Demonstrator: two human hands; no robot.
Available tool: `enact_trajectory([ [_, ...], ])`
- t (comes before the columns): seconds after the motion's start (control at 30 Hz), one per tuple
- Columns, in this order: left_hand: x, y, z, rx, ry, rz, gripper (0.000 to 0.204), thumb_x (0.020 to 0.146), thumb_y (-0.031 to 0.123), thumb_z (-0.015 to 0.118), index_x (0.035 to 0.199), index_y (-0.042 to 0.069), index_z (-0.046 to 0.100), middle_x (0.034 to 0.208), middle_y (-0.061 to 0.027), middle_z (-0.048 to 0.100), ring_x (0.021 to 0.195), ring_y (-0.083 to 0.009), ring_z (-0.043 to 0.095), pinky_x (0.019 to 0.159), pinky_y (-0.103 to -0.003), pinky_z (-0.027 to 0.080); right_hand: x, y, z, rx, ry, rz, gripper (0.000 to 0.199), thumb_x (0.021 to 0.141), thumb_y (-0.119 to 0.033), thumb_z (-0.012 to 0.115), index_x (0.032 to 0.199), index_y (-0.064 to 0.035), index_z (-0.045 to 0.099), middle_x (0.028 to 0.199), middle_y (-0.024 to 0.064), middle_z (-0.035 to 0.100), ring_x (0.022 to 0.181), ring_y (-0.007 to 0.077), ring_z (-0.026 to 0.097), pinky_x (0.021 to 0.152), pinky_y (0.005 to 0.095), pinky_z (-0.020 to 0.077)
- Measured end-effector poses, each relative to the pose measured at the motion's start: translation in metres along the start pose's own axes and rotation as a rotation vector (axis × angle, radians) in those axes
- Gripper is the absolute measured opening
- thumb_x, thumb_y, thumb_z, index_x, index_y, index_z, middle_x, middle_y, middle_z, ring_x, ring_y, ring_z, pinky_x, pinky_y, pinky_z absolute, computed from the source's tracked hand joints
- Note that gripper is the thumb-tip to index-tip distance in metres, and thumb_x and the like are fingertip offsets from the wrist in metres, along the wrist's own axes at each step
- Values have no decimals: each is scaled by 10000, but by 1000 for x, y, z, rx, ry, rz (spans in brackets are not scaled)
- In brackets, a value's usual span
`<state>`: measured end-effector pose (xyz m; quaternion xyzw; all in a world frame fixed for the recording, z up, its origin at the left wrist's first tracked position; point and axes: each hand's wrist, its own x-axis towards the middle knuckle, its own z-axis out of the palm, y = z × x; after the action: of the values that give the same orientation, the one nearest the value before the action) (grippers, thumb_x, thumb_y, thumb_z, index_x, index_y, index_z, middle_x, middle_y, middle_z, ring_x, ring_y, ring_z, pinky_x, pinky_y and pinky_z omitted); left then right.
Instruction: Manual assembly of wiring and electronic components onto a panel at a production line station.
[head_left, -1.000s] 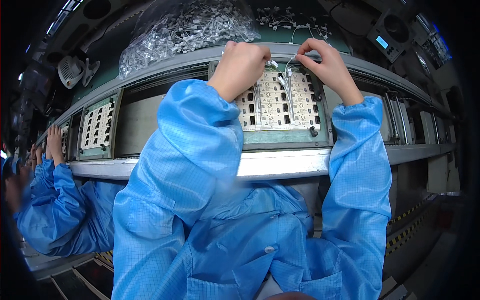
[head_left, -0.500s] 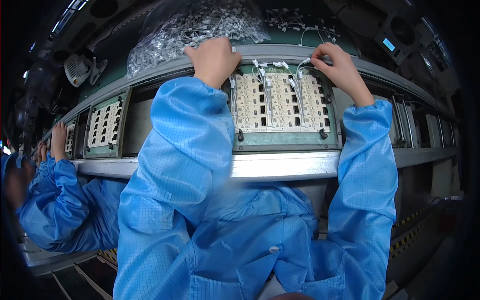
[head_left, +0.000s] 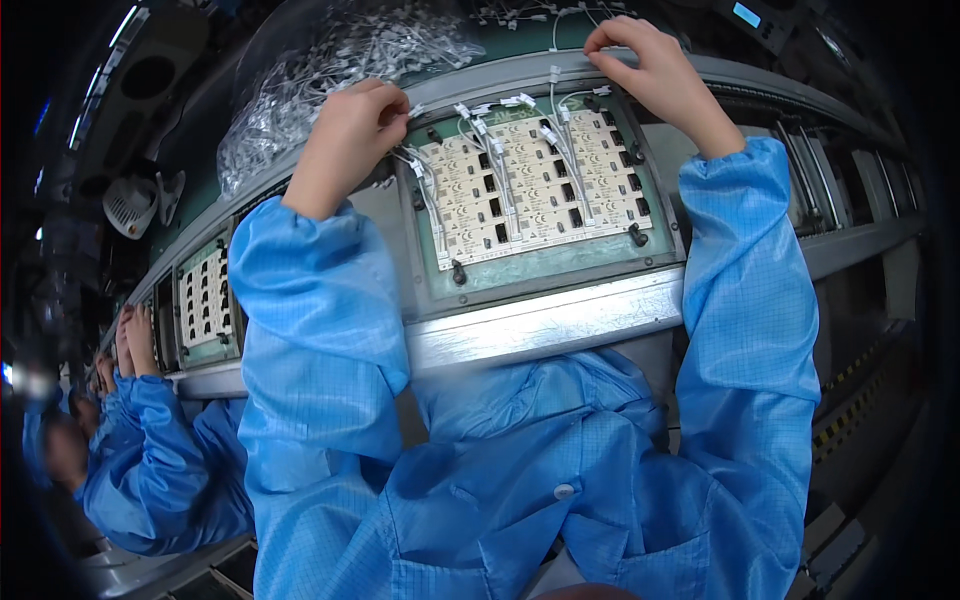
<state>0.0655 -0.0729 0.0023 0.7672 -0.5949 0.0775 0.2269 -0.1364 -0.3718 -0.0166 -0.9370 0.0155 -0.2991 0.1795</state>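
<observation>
The white circuit-board panel (head_left: 540, 190) lies in a green carrier frame (head_left: 520, 265) before me, with dark components in rows. Short white wire leads (head_left: 505, 180) with small plastic connectors run up its columns, their loose ends at the far edge. At the panel's far left corner, my left hand (head_left: 350, 130) is closed in a pinch on a white wire lead (head_left: 423, 172), whose upper part goes under the fingers. My right hand (head_left: 645, 65) hovers over the far rail, thumb and forefinger bent and slightly apart, nothing visible between them. A lead with a connector (head_left: 555, 75) stands just left of it.
A clear plastic bag (head_left: 340, 80) heaped with white leads lies beyond the metal rail (head_left: 690, 75). More loose leads (head_left: 510, 12) are at the back. Another carrier (head_left: 207, 295) sits farther left, near a co-worker's hand (head_left: 138, 340). A small white fan (head_left: 130, 205) stands at left.
My right hand has left the connector at the panel's far right and moved up past the rail. The left hand has shifted left and down; the whole view has tilted.
</observation>
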Motion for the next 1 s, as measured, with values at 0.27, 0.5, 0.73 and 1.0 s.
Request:
enact_trajectory([
  [0.27, 8, 12, 11, 86, 14, 181, 73, 859, 74, 712, 922, 48, 737, 919, -103, 683, 818, -343, 657, 758, -429, 543, 3, -35, -18, -44, 84, -46, 139, 853, -182, 687, 881, -46, 675, 876, 144, 655, 909, 344, 633, 801, 436, 488],
  [0.5, 6, 24, 16, -44, -51, 107, 130, 866, 38, 683, 980, 35, 746, 953, -119, 712, 870, -333, 679, 785, -419, 550, 4, -34, -11, -14, 66, -26, 133, 856, -166, 675, 913, -47, 685, 923, 135, 655, 916, 333, 623, 823, 435, 487],
  [0.73, 1, 19, 15, 40, 26, 211, 277, 887, -47, 569, 1086, 52, 735, 948, -129, 716, 929, -327, 647, 845, -429, 469, -5, -14, 29, -138, -80, -131, 448, 1017, -103, 533, 1451, -210, 561, 1387, 39, 632, 1276, 236, 578, 1132, 413, 360],
  [1.0, -2, 15, 10, 51, 124, 102, 343, 837, -69, 546, 1060, 101, 742, 1022, -57, 726, 1046, -284, 598, 909, -426, 418, -6, -10, 7, -204, -70, -120, 144, 905, -174, 644, 1017, -113, 710, 1047, 19, 682, 1065, 239, 605, 1057, 425, 357],
])
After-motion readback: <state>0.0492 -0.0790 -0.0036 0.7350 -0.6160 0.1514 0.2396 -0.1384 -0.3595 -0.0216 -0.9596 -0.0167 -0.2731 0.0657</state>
